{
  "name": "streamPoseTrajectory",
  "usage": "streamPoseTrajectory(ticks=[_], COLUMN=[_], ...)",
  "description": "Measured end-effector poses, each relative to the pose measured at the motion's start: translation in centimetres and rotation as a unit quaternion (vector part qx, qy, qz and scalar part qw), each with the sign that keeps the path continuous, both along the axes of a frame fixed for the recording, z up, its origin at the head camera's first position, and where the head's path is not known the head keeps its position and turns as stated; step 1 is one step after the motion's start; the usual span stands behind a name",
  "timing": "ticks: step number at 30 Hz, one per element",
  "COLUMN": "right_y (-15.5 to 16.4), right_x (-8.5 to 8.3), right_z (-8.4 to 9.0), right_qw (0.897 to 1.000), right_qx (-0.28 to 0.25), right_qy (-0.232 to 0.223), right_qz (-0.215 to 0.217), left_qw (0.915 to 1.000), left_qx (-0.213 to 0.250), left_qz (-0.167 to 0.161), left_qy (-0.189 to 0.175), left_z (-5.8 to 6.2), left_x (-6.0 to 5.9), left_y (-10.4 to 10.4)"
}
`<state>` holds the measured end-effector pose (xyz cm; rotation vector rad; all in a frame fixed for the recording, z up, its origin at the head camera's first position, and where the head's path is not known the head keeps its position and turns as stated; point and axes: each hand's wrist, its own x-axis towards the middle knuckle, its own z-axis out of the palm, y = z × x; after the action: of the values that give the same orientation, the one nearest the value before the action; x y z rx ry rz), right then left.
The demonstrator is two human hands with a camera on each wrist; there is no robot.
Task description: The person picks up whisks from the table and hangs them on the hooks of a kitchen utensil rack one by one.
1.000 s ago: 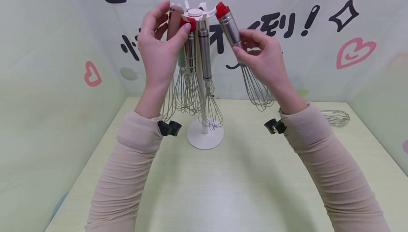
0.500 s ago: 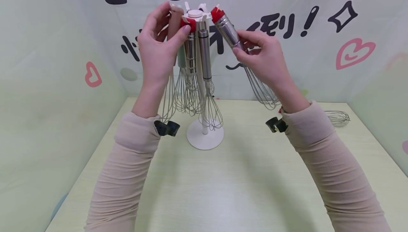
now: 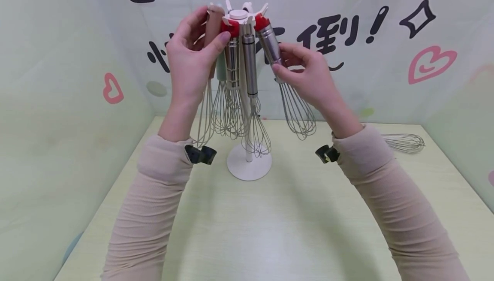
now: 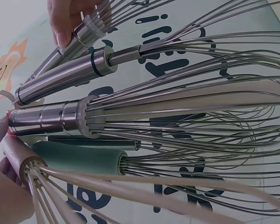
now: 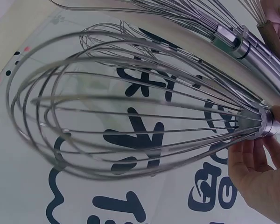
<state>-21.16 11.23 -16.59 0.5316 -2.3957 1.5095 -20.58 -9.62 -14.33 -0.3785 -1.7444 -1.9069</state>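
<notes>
Right hand (image 3: 308, 75) pinches the red-capped whisk (image 3: 270, 49) by its steel handle, cap up at a rack (image 3: 239, 15) hook but seemingly not yet seated. Left hand (image 3: 193, 58) grips the wood-handled whisk (image 3: 212, 23) hanging there, approx. steadying the rack. Four whisks hang; one whisk (image 3: 405, 142) lies on the table (image 3: 270, 229), so hanging looks mostly done.

Both arms wear long, close-fitting beige sleeves of a finely ribbed knit; the left sleeve (image 3: 148, 212) and the right sleeve (image 3: 397, 203) bunch into soft cross-wise folds and end in a thicker cuff just below each wrist; the left hand (image 3: 191, 64) and the right hand (image 3: 308, 79) are bare, without rings; a small black clip (image 3: 200, 154) sits by the left cuff; a like black clip (image 3: 327, 154) sits by the right cuff.
</notes>
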Motion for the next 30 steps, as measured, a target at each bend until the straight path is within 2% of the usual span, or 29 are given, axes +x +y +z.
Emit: streamPoseTrajectory(ticks=[18,27,30], right_y=[-2.2,-2.1,-1.9], right_x=[-0.6,-0.7,-0.7], right_z=[-1.0,-1.5,-1.6], right_qw=[0.998,0.998,0.998], right_qx=[-0.053,-0.059,-0.058], right_qy=[-0.015,-0.012,-0.009], right_qz=[0.015,0.017,0.019], left_qw=[0.9999,0.9985,0.9987], left_qx=[-0.007,-0.030,-0.014], left_qz=[0.014,0.046,0.050], left_qy=[0.001,-0.002,0.000], left_z=[0.2,0.2,0.1], left_x=[0.4,0.6,0.6], left_y=[0.1,1.2,1.6])
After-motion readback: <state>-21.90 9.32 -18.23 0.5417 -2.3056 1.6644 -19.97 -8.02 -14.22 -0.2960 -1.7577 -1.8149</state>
